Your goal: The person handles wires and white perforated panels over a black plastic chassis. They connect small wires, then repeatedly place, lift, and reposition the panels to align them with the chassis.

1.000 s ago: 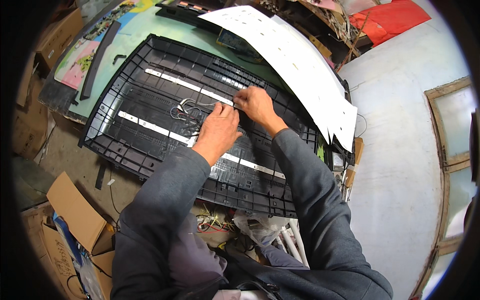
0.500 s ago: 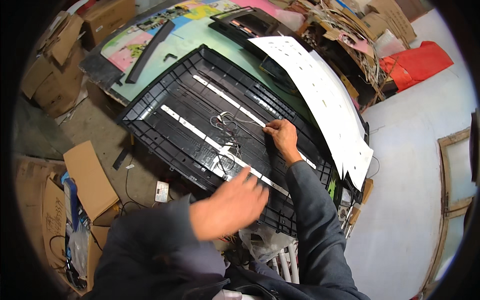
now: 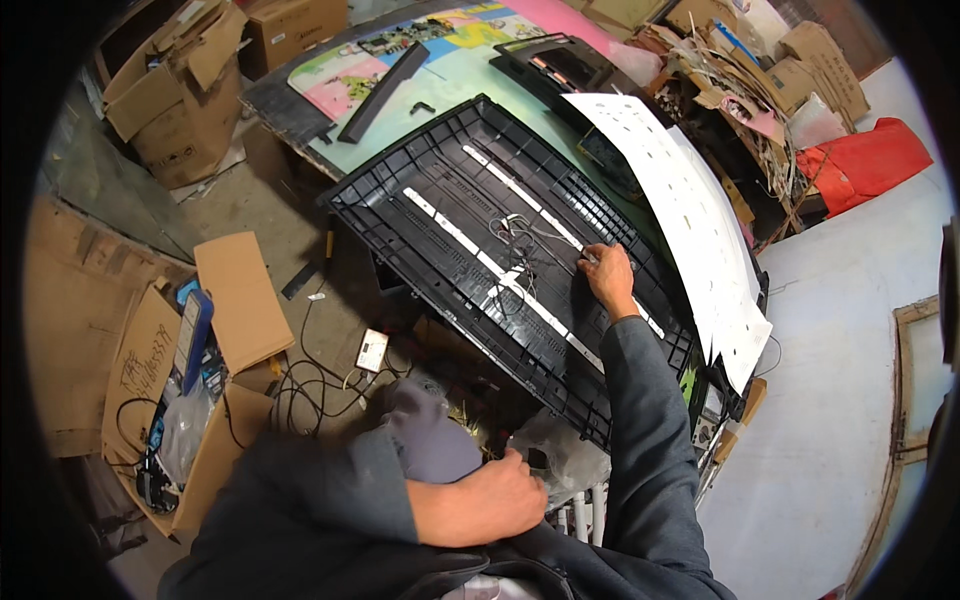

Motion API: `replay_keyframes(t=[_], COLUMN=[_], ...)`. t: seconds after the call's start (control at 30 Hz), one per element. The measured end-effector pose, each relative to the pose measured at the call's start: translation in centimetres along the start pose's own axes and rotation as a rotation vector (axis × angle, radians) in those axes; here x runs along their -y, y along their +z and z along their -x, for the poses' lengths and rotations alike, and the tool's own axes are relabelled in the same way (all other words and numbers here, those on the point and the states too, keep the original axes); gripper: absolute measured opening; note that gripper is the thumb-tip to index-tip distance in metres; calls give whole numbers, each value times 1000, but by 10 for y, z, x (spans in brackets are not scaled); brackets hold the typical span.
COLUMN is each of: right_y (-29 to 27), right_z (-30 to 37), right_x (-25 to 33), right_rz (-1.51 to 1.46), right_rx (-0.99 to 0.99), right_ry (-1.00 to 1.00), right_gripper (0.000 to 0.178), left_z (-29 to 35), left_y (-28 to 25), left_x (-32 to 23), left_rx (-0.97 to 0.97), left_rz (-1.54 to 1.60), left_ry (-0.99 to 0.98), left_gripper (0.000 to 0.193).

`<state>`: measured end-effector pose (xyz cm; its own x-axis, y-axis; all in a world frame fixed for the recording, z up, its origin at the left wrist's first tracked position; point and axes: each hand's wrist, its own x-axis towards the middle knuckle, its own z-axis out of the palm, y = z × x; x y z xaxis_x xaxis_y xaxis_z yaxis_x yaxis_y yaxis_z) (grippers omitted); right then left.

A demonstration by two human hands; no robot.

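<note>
A large black plastic shell (image 3: 400, 262), like a TV housing, lies tilted across the table. Two long white LED strips run along it, a near strip (image 3: 450, 232) and a far strip (image 3: 520, 193). Over the far strip is my right hand (image 3: 612, 278), thumb and fingers pinched on it; the fingertips partly hide the contact. Thin wires (image 3: 513, 232) lie tangled between the strips. My left hand (image 3: 490, 500) is low in front of my body, beside a clear plastic bag (image 3: 565, 450). Its fingers are curled closed, and what they hold, if anything, is hidden.
A white perforated sheet (image 3: 660, 190) leans along the shell's right side. A dark bar (image 3: 383, 92) and a circuit board (image 3: 392, 38) lie on the colourful tabletop (image 3: 445, 85). An open cardboard box (image 3: 215, 455) stands at left, near black cables (image 3: 320, 390) and a white box-shaped device (image 3: 372, 350) on the floor.
My left hand has dropped from over the shell's near edge toward my body, its fingers curling. My right hand stays at the far strip. The whole view has shifted.
</note>
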<state>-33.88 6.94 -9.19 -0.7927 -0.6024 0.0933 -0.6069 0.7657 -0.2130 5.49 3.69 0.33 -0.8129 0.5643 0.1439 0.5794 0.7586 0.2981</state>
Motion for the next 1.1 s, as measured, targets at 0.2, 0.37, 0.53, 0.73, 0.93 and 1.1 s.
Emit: replay_keyframes(t=[0.2,0.37,0.53,0.73,0.93,1.1], right_y=[2,-2,9,-8,-32,-56], right_z=[23,33,35,56,89,132], right_x=[4,-6,-3,-16,-10,-3], right_rz=[93,95,27,-45,-192,-311], right_rx=[-77,-104,-82,-71,12,96], right_ry=[-124,-173,-135,-148,-125,-100], right_gripper=[26,22,22,19,16,15], left_z=[-8,-13,-8,-11,-10,-15], left_y=[16,22,23,19,26,29], left_x=[-1,3,14,26,25,23], left_rx=[16,64,45,46,-115,-151], left_rz=[-211,-216,-150,-34,-13,-13], left_ry=[-72,-142,-202,-123,-88,-52], left_gripper=[36,20,15,9,3,3])
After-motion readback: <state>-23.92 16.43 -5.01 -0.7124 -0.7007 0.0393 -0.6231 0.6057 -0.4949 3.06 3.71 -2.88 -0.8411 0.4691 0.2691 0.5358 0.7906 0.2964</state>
